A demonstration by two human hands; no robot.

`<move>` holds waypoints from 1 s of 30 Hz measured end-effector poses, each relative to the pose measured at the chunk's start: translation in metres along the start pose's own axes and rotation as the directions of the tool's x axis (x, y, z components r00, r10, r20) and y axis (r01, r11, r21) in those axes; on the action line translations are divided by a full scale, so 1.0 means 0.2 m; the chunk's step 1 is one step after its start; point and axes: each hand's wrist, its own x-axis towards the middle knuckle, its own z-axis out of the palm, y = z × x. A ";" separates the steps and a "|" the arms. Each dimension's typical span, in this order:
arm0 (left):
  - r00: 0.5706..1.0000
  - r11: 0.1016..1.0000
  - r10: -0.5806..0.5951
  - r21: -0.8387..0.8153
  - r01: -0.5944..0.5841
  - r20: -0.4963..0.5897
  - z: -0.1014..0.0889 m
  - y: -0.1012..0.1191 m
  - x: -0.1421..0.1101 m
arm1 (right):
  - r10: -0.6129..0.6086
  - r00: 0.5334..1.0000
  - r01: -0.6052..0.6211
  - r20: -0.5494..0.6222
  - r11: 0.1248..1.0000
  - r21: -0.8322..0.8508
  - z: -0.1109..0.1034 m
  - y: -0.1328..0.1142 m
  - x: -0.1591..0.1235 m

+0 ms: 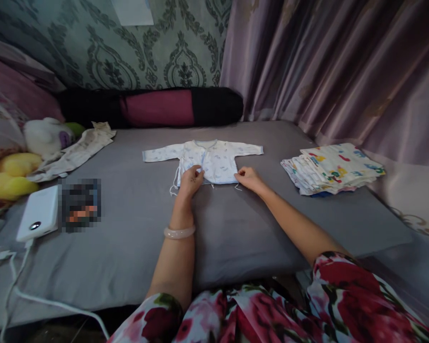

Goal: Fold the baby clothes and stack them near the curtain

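Note:
A small white baby shirt [219,159] with pale blue prints and blue edging lies spread on the grey bed sheet, its sleeves stretched out to both sides. Thin white ties hang from its lower edge and left side. My left hand [191,181] is on the lower front of the shirt, fingers pinched at the front flap's edge. At the lower right corner, my right hand [249,178] pinches the hem between thumb and fingers. A pale bangle [179,233] circles my left wrist.
A stack of folded printed baby clothes [338,166] lies on the right. To the left are a white power bank [39,214] with a cable, plush toys [45,136] and a crumpled garment [80,152]. A black and maroon bolster [157,107] lines the back.

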 end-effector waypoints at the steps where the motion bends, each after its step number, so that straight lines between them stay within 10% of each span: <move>1: 1.000 1.000 -0.020 -0.004 0.020 -0.014 -0.01 0.00 0.00 | 0.034 0.999 -0.034 -0.002 0.999 0.013 0.00 0.00 0.00; 10: 0.890 0.909 -0.303 0.176 0.377 -0.342 -0.19 -0.04 -0.05 | 0.081 0.993 -0.087 -0.091 0.994 -0.063 0.03 -0.04 0.01; 16: 0.847 0.830 -0.513 0.169 0.531 -0.141 -0.26 -0.06 -0.08 | 0.033 0.999 -0.038 -0.033 0.986 -0.163 0.01 -0.08 -0.03; 24: 0.854 0.841 -0.519 0.158 0.518 -0.040 -0.28 -0.06 -0.08 | 0.014 1.000 -0.010 0.010 0.941 -0.337 -0.05 -0.11 -0.11; 30: 0.857 0.847 -0.515 0.145 0.511 -0.012 -0.28 -0.07 -0.08 | -0.339 0.941 0.309 0.009 0.848 -0.431 -0.02 -0.20 -0.02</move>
